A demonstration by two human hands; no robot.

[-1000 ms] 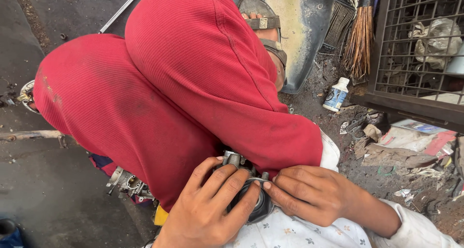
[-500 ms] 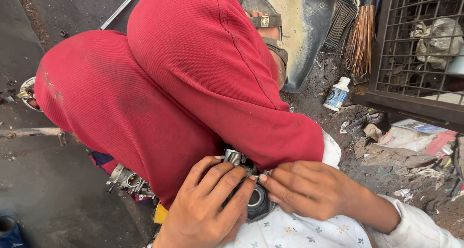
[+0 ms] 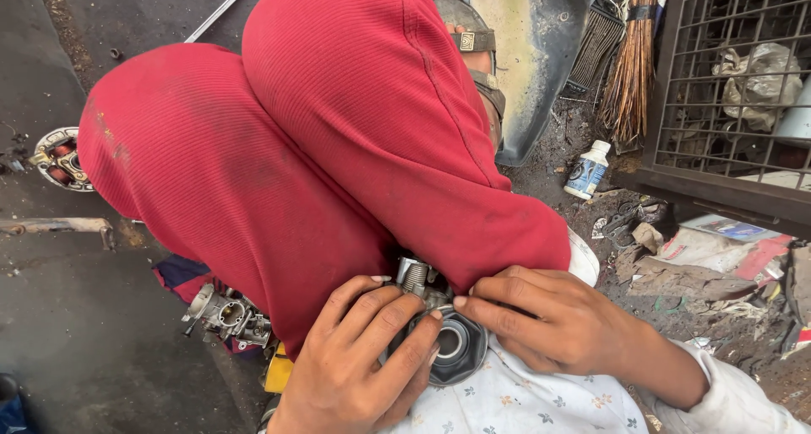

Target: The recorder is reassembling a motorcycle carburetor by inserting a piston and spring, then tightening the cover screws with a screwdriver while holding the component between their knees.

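Head view: both hands' fingers, left hand (image 3: pixel 359 371) and right hand (image 3: pixel 557 324), clasped around a grey carburetor (image 3: pixel 448 337).

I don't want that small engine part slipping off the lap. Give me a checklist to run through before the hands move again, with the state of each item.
1. Left hand on the metal engine part: ok, fingers wrap its left side.
2. Right hand on the part: ok, fingertips pinch its upper right edge.
3. Part supported: ok, it sits low between the red knees, against the floral cloth.
4. Black round cap facing up and in view: ok.
5. What the right fingertips grip: cannot tell, too small and hidden.
6. Second metal part on the ground out of the way: ok, it lies left of the hands, apart.
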